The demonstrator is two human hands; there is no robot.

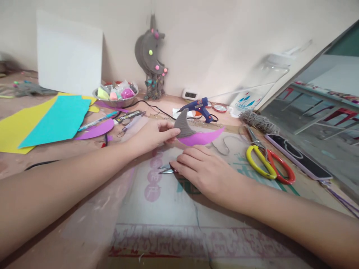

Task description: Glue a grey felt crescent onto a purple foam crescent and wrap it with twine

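Between the thumb and fingers of my left hand (159,133) is a purple crescent (202,137), its left part wrapped in grey yarn (183,123). A loose grey strand trails off to the right of it. My right hand (200,168) is closed around small thread snips (167,169). Their two blades stick out to the left, slightly apart, while the handle is hidden under the palm. Both hands are over a printed plastic sheet (157,216) on the table.
Yellow-and-red-handled scissors (260,160), a phone (298,157) and a grey yarn bundle (260,121) lie at right. Behind are a blue glue gun (198,108), a metal bowl (127,101) and a hanging grey moon (146,52). Turquoise sheet (58,121) lies left.
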